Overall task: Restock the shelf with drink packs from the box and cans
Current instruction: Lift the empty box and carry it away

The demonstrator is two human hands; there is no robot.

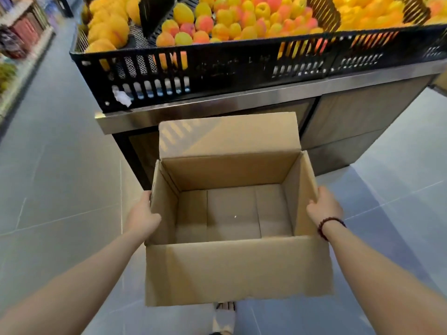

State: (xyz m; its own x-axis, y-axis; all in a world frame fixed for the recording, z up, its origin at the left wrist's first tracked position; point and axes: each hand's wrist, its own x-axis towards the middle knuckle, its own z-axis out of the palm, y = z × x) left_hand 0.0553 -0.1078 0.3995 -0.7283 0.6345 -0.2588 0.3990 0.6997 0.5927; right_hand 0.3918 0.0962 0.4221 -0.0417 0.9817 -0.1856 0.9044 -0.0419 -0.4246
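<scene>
Head view, looking down: open cardboard box (232, 272) held in the air between both hands, centre of frame, over grey tiled floor (60, 177). Far flap stands upright, near flap hangs down toward the person, and the bare cardboard bottom is showing inside.

Left hand (144, 215) clamps the left wall near its top edge, with the thumb lying on the rim. Its fingers are outside the wall, mostly hidden. Right hand (325, 207) grips the right side flap from outside, fingers curled at its edge. Dark bead bracelet (326, 227) on the right wrist. Both forearms are bare.

Just beyond the box is a display stand (350, 117) with a steel edge and wood-look panels. Black slotted crates (217, 68) on top of it hold yellow, orange and pink fruit (227, 18). White crumpled scrap (122, 97) at the left crate's front. Blurred shelves (21, 32) far left; contents unreadable. One shoe (223, 317) shows under the box at the near edge.
</scene>
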